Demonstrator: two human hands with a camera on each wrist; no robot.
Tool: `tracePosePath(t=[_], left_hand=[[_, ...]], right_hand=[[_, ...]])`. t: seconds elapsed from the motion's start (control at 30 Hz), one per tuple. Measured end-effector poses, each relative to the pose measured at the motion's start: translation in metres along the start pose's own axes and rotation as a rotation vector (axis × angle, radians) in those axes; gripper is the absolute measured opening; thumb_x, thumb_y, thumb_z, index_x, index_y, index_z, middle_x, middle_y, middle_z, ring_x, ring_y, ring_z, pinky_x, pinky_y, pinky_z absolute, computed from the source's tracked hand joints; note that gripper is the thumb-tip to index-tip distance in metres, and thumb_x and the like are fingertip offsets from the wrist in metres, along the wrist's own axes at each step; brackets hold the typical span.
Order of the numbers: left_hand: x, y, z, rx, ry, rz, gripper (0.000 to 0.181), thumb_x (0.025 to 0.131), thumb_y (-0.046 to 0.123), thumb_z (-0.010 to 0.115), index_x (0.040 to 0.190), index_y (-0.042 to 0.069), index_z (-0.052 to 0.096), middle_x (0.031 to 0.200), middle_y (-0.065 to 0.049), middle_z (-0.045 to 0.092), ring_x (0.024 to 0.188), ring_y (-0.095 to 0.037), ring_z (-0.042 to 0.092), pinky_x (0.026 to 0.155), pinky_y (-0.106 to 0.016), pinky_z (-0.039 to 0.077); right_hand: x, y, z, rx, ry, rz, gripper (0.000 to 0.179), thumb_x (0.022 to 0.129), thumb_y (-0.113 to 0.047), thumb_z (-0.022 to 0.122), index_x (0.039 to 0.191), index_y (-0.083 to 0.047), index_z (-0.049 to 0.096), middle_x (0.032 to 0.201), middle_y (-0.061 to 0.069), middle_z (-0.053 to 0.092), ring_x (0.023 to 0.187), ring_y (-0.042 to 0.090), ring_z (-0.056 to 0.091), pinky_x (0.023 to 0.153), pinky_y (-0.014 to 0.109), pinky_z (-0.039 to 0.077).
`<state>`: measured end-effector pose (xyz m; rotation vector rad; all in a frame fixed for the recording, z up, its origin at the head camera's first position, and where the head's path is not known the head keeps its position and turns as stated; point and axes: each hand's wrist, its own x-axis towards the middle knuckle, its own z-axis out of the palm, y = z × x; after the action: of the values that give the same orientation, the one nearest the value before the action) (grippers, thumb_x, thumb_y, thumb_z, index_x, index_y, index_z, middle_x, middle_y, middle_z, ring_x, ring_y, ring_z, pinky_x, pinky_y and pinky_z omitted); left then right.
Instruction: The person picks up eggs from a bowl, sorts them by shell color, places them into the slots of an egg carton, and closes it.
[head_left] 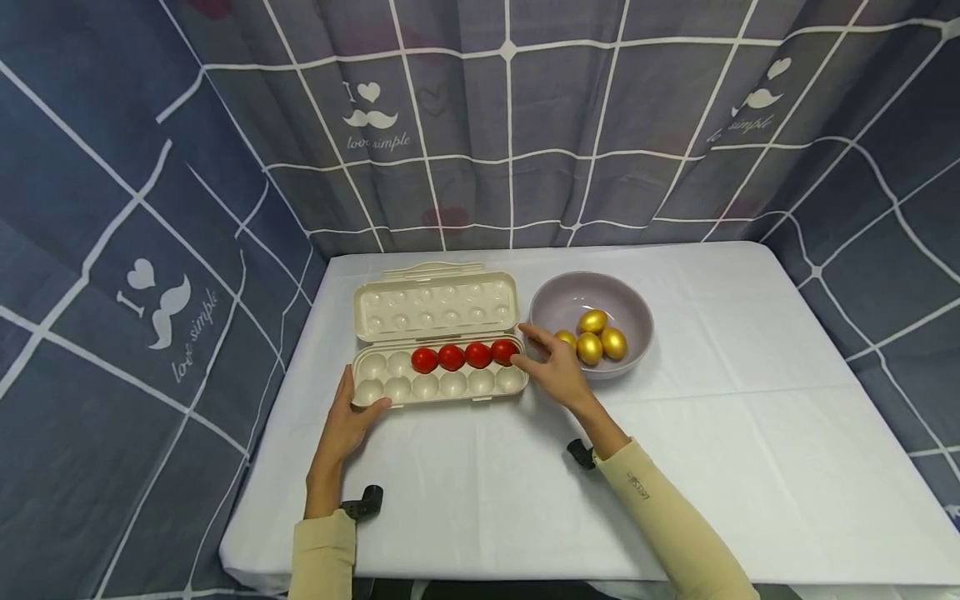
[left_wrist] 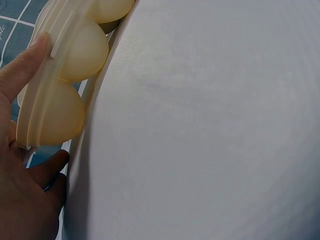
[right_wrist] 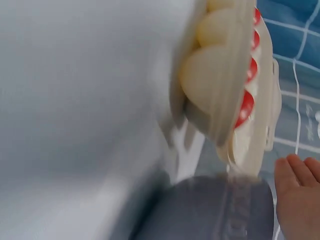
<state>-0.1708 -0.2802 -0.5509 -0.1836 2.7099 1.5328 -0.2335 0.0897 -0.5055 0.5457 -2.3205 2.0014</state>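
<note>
A cream plastic egg box (head_left: 438, 400) lies on the table with its lid (head_left: 435, 307) folded back. Several shiny red eggs (head_left: 452, 357) fill the right part of its back row. My left hand (head_left: 347, 427) grips the box's left end, thumb on the front rim and fingers along the side. At the right end is my right hand (head_left: 557, 367), its thumb tip and forefinger close about the rightmost red egg (head_left: 503, 351). In the right wrist view, the visible fingers (right_wrist: 290, 175) are straight and hold nothing, with the bowl (right_wrist: 205, 210) blurred in front.
A mauve bowl (head_left: 555, 292) with several golden eggs (head_left: 613, 342) stands right of the egg box, beside my right hand. White cloth (head_left: 750, 467) covers the table. Dark checked curtains (head_left: 465, 125) hang along its back and sides.
</note>
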Motion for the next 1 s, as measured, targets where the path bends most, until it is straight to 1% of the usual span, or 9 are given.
tracePosePath(t=[0.1, 0.27, 0.43, 0.5, 0.6, 0.7, 0.83, 0.93, 1.0], left_hand=[[0.0, -0.001, 0.0, -0.002, 0.007, 0.007, 0.11, 0.088, 0.033, 0.076, 0.157, 0.004, -0.004, 0.164, -0.015, -0.005, 0.149, -0.031, -0.005, 0.118, -0.052, 0.002], [0.001, -0.001, 0.0, 0.001, 0.002, 0.006, 0.109, 0.089, 0.034, 0.076, 0.157, 0.005, -0.004, 0.164, -0.014, -0.005, 0.149, -0.031, -0.005, 0.118, -0.052, 0.001], [0.001, -0.001, 0.001, 0.004, 0.004, 0.0, 0.109, 0.089, 0.033, 0.076, 0.157, 0.005, -0.005, 0.164, -0.014, -0.006, 0.149, -0.031, -0.005, 0.118, -0.052, 0.001], [0.002, -0.001, 0.002, 0.007, -0.005, 0.005, 0.11, 0.089, 0.033, 0.076, 0.157, 0.004, -0.005, 0.164, -0.015, -0.006, 0.149, -0.031, -0.005, 0.118, -0.052, 0.002], [0.003, 0.001, 0.003, 0.009, -0.015, 0.014, 0.11, 0.088, 0.034, 0.076, 0.157, 0.004, -0.005, 0.163, -0.016, -0.006, 0.149, -0.031, -0.005, 0.118, -0.052, 0.002], [0.003, 0.001, 0.004, 0.012, -0.006, 0.015, 0.11, 0.088, 0.033, 0.076, 0.157, 0.003, -0.004, 0.164, -0.016, -0.004, 0.149, -0.031, -0.004, 0.118, -0.051, 0.003], [0.002, 0.0, 0.003, 0.008, 0.002, 0.015, 0.109, 0.088, 0.03, 0.077, 0.157, 0.002, -0.003, 0.164, -0.016, -0.003, 0.149, -0.032, -0.003, 0.118, -0.051, 0.003], [0.002, 0.0, 0.002, 0.003, -0.004, 0.009, 0.11, 0.088, 0.031, 0.076, 0.157, 0.003, -0.004, 0.164, -0.015, -0.005, 0.149, -0.031, -0.004, 0.118, -0.05, 0.002], [0.002, 0.0, 0.001, 0.007, -0.003, 0.006, 0.11, 0.088, 0.033, 0.076, 0.157, 0.004, -0.005, 0.164, -0.016, -0.005, 0.149, -0.031, -0.005, 0.118, -0.051, 0.002]], right_hand=[[0.001, -0.01, -0.012, 0.079, 0.019, 0.03, 0.054, 0.086, 0.005, 0.072, 0.134, 0.017, 0.049, 0.137, 0.035, 0.048, 0.13, 0.046, 0.045, 0.109, 0.045, 0.037], [0.003, -0.023, -0.036, 0.122, 0.055, 0.073, 0.054, 0.085, 0.012, 0.068, 0.133, 0.022, 0.045, 0.136, 0.04, 0.045, 0.131, 0.051, 0.041, 0.11, 0.05, 0.033], [0.001, -0.007, -0.069, 0.075, 0.031, 0.112, 0.054, 0.088, 0.005, 0.069, 0.137, 0.015, 0.046, 0.141, 0.033, 0.045, 0.133, 0.046, 0.041, 0.111, 0.042, 0.035], [-0.003, -0.003, -0.084, 0.022, 0.029, 0.114, 0.054, 0.089, 0.003, 0.069, 0.137, 0.014, 0.047, 0.14, 0.032, 0.046, 0.132, 0.044, 0.043, 0.11, 0.042, 0.035], [-0.009, -0.001, -0.1, 0.002, 0.029, 0.12, 0.054, 0.09, 0.001, 0.069, 0.137, 0.015, 0.046, 0.141, 0.031, 0.046, 0.132, 0.043, 0.044, 0.111, 0.044, 0.034], [-0.012, 0.001, -0.107, 0.014, 0.014, 0.122, 0.055, 0.09, 0.0, 0.069, 0.137, 0.016, 0.046, 0.141, 0.031, 0.046, 0.133, 0.044, 0.043, 0.112, 0.046, 0.032], [-0.01, 0.003, -0.106, 0.03, -0.012, 0.129, 0.047, 0.091, -0.001, 0.069, 0.131, 0.016, 0.051, 0.137, 0.034, 0.048, 0.132, 0.044, 0.043, 0.112, 0.047, 0.032], [-0.006, 0.004, -0.104, -0.006, -0.026, 0.152, 0.04, 0.092, -0.005, 0.069, 0.126, 0.012, 0.055, 0.132, 0.034, 0.051, 0.13, 0.042, 0.046, 0.111, 0.047, 0.033], [-0.003, 0.003, -0.103, -0.069, -0.038, 0.182, 0.04, 0.094, -0.011, 0.068, 0.127, 0.008, 0.056, 0.132, 0.032, 0.053, 0.13, 0.041, 0.047, 0.11, 0.048, 0.035]])
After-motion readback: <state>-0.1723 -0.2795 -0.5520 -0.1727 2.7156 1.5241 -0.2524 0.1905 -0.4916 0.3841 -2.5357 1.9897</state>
